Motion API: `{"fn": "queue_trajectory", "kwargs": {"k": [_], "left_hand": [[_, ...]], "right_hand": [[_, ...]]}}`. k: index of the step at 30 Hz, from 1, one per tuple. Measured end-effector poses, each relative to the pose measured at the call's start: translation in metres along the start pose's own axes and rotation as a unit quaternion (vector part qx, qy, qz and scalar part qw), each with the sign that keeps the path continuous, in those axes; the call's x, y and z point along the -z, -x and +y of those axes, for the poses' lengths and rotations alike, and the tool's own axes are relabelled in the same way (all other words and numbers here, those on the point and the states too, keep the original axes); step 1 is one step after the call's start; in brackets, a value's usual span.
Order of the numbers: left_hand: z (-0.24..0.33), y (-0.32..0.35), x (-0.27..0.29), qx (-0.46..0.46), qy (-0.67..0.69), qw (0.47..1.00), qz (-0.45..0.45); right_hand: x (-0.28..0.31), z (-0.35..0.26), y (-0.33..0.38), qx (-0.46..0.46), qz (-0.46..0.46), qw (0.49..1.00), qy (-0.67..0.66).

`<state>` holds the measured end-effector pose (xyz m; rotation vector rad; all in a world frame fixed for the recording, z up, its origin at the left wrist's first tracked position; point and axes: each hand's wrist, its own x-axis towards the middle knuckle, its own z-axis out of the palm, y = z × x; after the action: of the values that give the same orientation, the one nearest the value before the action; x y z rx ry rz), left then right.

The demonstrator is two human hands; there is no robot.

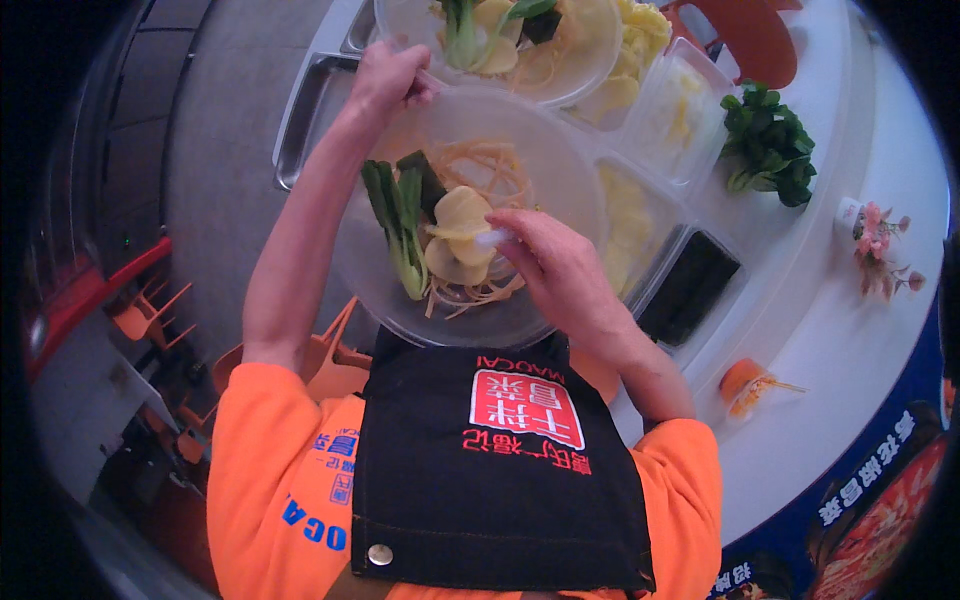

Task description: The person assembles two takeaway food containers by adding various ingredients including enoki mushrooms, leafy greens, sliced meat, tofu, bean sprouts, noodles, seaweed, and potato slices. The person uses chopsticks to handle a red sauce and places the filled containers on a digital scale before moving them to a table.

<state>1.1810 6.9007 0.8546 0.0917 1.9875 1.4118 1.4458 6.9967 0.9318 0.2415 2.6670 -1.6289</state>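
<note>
Over the counter edge, directly before your apron (pixel 490 480), you hold a clear plastic bowl (pixel 470 215). Your left hand (pixel 385 75) grips its far rim, fingers curled and pressed together around the edge, thumb on the near side. Your right hand (pixel 555 265) sits over the bowl's right half, fingertips pinched on a small pale piece; it appears to be a clear utensil tip or a slice, but the view is too blurred to tell which. Inside the bowl lie a green bok choy stalk (pixel 400 225) along the left, pale potato slices (pixel 460 235) at the centre, and thin yellowish strips (pixel 490 165) behind and beneath them. A second clear bowl (pixel 590 55) with similar contents stands just beyond, on the white counter (pixel 830 330). Clear tubs of yellow slices (pixel 680 110) sit to its right, near a bunch of leafy greens (pixel 770 145). A black-filled tub (pixel 690 285) lies close beside your right wrist. A metal tray (pixel 310 115) rests beside your left forearm.
</note>
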Motion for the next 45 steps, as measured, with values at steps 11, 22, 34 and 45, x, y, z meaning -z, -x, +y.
{"fn": "queue_trajectory", "kwargs": {"k": [11, 22, 34, 45], "left_hand": [[0.010, -0.001, -0.015, 0.014, 0.010, 1.000, 0.021], [0.014, -0.012, -0.011, 0.027, -0.059, 0.997, 0.046], [0.024, -0.006, -0.019, 0.018, -0.058, 0.997, 0.046], [0.021, -0.017, -0.011, 0.035, -0.041, 0.998, 0.029]], "right_hand": [[0.158, 0.183, 0.001, -0.181, 0.310, 0.928, -0.103], [0.112, 0.447, -0.047, -0.382, 0.133, 0.885, 0.230], [0.142, 0.405, -0.049, -0.361, 0.229, 0.903, -0.039], [0.202, 0.219, -0.017, -0.195, 0.330, 0.901, -0.202]]}}
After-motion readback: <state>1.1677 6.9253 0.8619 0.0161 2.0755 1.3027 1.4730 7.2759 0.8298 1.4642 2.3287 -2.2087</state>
